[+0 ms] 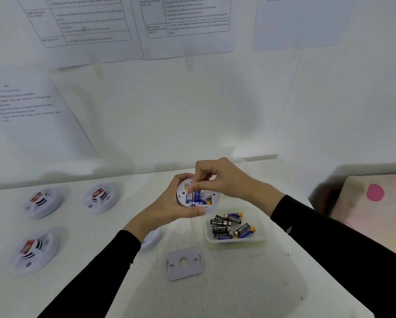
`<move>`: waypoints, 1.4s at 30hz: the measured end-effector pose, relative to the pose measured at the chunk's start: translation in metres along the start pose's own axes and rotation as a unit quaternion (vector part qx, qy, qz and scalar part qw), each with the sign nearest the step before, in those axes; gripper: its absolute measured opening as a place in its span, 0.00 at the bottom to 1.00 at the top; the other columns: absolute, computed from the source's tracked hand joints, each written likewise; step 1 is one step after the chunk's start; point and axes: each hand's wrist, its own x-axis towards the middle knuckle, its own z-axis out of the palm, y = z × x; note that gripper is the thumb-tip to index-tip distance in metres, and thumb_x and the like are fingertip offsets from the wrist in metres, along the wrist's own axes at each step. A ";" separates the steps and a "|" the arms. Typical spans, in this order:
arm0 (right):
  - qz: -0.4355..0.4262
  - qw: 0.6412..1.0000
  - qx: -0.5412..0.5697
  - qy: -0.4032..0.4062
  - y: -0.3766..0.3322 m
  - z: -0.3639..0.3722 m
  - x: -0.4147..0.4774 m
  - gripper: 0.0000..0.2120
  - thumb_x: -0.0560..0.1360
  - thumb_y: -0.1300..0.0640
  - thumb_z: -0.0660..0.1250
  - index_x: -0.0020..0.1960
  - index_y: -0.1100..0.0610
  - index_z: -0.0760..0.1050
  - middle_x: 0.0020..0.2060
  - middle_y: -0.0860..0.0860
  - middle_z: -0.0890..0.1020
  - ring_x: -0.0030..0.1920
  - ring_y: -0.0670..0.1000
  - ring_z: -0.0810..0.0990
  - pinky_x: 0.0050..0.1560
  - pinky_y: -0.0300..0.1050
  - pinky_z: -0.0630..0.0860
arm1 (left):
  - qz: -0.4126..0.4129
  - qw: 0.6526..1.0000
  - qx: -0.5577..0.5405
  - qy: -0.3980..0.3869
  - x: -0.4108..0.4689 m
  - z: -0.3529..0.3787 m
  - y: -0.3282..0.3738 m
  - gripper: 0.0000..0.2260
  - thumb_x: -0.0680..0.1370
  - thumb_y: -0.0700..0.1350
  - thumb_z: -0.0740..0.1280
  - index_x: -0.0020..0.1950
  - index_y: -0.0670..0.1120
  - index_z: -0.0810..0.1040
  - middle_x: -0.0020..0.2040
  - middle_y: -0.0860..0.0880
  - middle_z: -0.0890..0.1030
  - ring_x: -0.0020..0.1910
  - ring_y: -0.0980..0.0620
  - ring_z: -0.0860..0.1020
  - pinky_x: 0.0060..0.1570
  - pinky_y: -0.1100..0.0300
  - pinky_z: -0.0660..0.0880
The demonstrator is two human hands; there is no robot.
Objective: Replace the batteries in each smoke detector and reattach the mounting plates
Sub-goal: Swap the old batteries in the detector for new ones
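1. Left hand (169,210) grips the smoke detector (207,201), back open, above the worktop (238,283); right hand (224,180) fingers (197,185) pinch a blue battery (198,195) in its bay.
2. We judge: battery swap under way.
3. Next needs: cells seated, then mounting plate (184,263) from worktop.

White surface (238,294), scuffed. Left side has three smoke detectors, face up with red labels: back-left detector (43,202), back-right detector (101,197), near detector (35,251). Fourth detector (151,240) is partly under a sleeve (114,260). Grey mounting plate (184,263) lies flat mid-surface. Clear tub (263,228) of batteries (229,224) sits just behind it to the right.
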 end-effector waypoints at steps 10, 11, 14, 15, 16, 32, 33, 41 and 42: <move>0.081 0.990 -0.116 0.012 0.025 0.012 -0.005 0.12 0.71 0.44 0.72 0.54 0.43 0.81 0.59 0.44 0.69 0.61 0.50 0.63 0.63 0.41 0.61 | 0.033 0.999 -0.010 -0.007 0.000 0.007 -0.003 0.40 0.68 0.32 0.78 0.70 0.54 0.62 0.65 0.49 0.74 0.61 0.52 0.80 0.53 0.60 0.79; 0.112 0.988 -0.101 0.013 0.027 0.010 -0.005 0.18 0.69 0.43 0.74 0.57 0.41 0.77 0.61 0.45 0.67 0.64 0.50 0.62 0.66 0.44 0.62 | 0.032 0.999 -0.012 -0.004 0.001 0.007 -0.003 0.40 0.67 0.32 0.79 0.70 0.55 0.62 0.65 0.50 0.74 0.61 0.52 0.80 0.53 0.59 0.79; 0.241 0.969 0.049 0.015 0.028 0.007 -0.006 0.34 0.66 0.43 0.76 0.67 0.43 0.66 0.65 0.48 0.66 0.65 0.51 0.69 0.65 0.50 0.72 | 0.022 1.000 -0.022 0.000 0.000 0.008 -0.002 0.40 0.68 0.33 0.79 0.71 0.56 0.63 0.64 0.52 0.76 0.59 0.53 0.81 0.51 0.59 0.80; 0.275 0.956 0.098 0.012 0.031 0.007 -0.005 0.37 0.66 0.43 0.77 0.69 0.45 0.63 0.64 0.50 0.69 0.62 0.52 0.74 0.62 0.50 0.75 | 0.017 0.999 -0.031 -0.001 0.000 0.008 -0.002 0.40 0.68 0.33 0.78 0.72 0.56 0.62 0.64 0.52 0.76 0.59 0.53 0.81 0.52 0.59 0.80; 0.300 0.944 0.140 0.002 0.034 0.008 -0.005 0.38 0.66 0.44 0.77 0.70 0.47 0.62 0.62 0.51 0.73 0.58 0.53 0.79 0.59 0.50 0.78 | 0.013 0.999 -0.048 -0.004 0.001 0.008 -0.003 0.40 0.69 0.33 0.78 0.73 0.56 0.62 0.64 0.52 0.76 0.60 0.53 0.81 0.53 0.58 0.80; 0.379 0.832 0.402 -0.056 0.039 -0.003 -0.011 0.22 0.82 0.44 0.53 0.65 0.57 0.73 0.58 0.60 0.80 0.56 0.61 0.80 0.61 0.62 0.75 | -0.011 0.947 -0.316 -0.052 0.003 -0.005 -0.016 0.21 0.81 0.36 0.58 0.76 0.41 0.66 0.69 0.38 0.75 0.68 0.38 0.75 0.62 0.49 0.77; 0.378 0.828 0.411 -0.054 0.041 -0.003 -0.013 0.20 0.82 0.46 0.54 0.66 0.58 0.72 0.59 0.60 0.79 0.56 0.62 0.79 0.63 0.64 0.73 | -0.014 0.949 -0.310 -0.051 0.003 -0.006 -0.017 0.21 0.82 0.36 0.58 0.75 0.42 0.65 0.69 0.38 0.76 0.67 0.39 0.76 0.60 0.49 0.78; 0.354 0.840 0.408 -0.050 0.044 -0.003 -0.017 0.17 0.82 0.50 0.58 0.67 0.56 0.73 0.60 0.60 0.79 0.58 0.64 0.79 0.62 0.64 0.73 | -0.028 0.974 -0.226 0.005 0.005 0.001 -0.016 0.21 0.81 0.33 0.61 0.73 0.46 0.68 0.64 0.42 0.80 0.61 0.44 0.80 0.53 0.52 0.81; 0.350 0.843 0.405 -0.048 0.045 -0.003 -0.017 0.17 0.82 0.50 0.57 0.67 0.55 0.72 0.61 0.60 0.79 0.59 0.64 0.79 0.63 0.64 0.73 | -0.027 0.978 -0.206 0.016 0.005 0.003 -0.014 0.21 0.81 0.34 0.62 0.73 0.47 0.68 0.63 0.44 0.80 0.60 0.44 0.80 0.53 0.52 0.81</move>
